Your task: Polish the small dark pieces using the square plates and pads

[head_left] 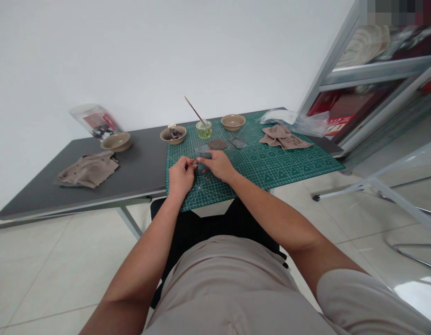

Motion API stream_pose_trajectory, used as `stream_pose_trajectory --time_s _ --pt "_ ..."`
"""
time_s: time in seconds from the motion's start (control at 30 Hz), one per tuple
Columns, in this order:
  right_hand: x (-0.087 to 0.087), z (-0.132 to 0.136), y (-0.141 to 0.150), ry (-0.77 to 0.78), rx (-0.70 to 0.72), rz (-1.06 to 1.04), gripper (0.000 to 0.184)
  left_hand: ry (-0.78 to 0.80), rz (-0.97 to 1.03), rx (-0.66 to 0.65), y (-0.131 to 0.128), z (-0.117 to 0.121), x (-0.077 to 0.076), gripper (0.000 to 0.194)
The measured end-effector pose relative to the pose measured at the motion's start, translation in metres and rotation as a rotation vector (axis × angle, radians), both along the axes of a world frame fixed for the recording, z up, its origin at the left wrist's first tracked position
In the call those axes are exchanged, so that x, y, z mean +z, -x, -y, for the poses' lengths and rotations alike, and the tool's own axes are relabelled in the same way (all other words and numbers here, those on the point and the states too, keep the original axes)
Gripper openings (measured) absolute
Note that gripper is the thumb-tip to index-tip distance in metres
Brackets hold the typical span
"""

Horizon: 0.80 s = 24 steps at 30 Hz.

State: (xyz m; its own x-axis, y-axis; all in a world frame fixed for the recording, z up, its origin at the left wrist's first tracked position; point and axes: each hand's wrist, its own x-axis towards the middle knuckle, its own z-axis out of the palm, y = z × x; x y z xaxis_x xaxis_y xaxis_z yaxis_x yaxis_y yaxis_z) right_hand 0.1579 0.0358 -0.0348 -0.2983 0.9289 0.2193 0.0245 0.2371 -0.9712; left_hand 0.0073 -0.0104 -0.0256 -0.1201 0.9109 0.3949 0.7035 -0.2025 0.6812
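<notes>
The left hand [181, 176] is pinching a small dark piece [194, 162] at its fingertips, while the right hand [217, 165] is pressing a grey sheet [203, 152] against it — the piece lying at nine o'clock of the right grip, over the mat [271, 163] on the table [142, 167].

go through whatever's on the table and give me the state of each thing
left hand: pinching a small dark piece
right hand: holding a grey sheet at its edge
glass jar: upright, open, yellowish liquid, stick standing in it
middle bowl: upright, dark bits inside
far bowl: upright, looks empty
left cloth: crumpled
right cloth: crumpled
plastic container: on its side
</notes>
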Motion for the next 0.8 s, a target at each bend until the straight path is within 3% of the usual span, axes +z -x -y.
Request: stream_pose_trajectory --time_s 0.17,0.43,0.67,0.8 --pt "-0.002 -0.0032 -0.0014 -0.034 0.042 0.014 0.014 -0.001 -0.004 -0.021 0.0006 -0.0001 0.0007 0.008" --pt "0.0028 0.0001 0.0012 -0.06 -0.111 0.113 0.018 -0.002 -0.041 -0.018 -0.003 0.0032 0.0052 0.009" --pt "0.0013 -0.0012 -0.0017 -0.013 0.062 -0.029 0.009 0.006 0.014 0.022 -0.0011 -0.0007 0.0035 0.007" --pt "0.0009 -0.0006 -0.0014 0.008 0.048 -0.046 0.008 -0.011 -0.008 -0.006 -0.0002 -0.0012 0.0027 0.007"
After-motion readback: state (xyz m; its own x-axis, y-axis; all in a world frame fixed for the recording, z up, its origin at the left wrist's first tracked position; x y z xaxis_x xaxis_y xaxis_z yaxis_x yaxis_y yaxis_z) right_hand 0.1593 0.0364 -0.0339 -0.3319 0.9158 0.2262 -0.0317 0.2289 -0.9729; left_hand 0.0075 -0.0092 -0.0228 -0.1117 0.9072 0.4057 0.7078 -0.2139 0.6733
